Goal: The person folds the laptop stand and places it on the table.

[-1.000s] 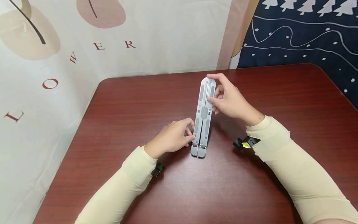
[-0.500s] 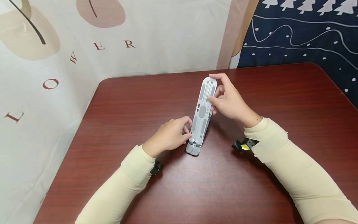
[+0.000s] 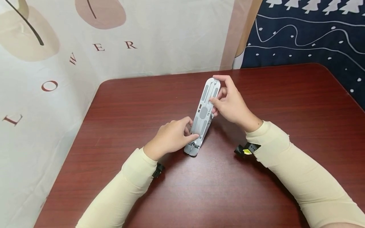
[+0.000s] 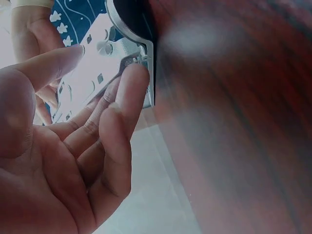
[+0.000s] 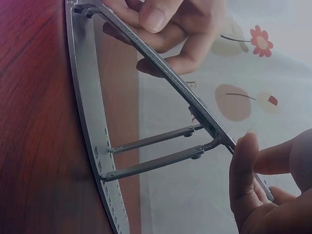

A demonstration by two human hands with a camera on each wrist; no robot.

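A silver folding laptop stand (image 3: 203,113) with grey rubber pads stands aslant at mid-table, its two halves close together side by side. Seen from the right wrist, its upper panel is raised off the toothed base rail (image 5: 87,87), with two thin struts (image 5: 156,163) between them. My right hand (image 3: 232,103) grips the far, raised end, thumb on the face and index finger over the tip. Near the lower end, my left hand (image 3: 174,136) holds the panel, thumb on its face and the other fingers at its left edge. The dark hinged feet (image 3: 192,149) point toward me.
The reddish-brown wooden table (image 3: 228,190) extends around the stand. Behind it hangs a pale printed curtain (image 3: 171,38), with a dark blue tree-patterned cloth (image 3: 302,34) at the right. A black wrist strap (image 3: 248,149) is on the right sleeve.
The stand's foot end has swung leftward, and the upper panel now stands apart from the base on the right side. My left thumb has moved further onto the panel's face.
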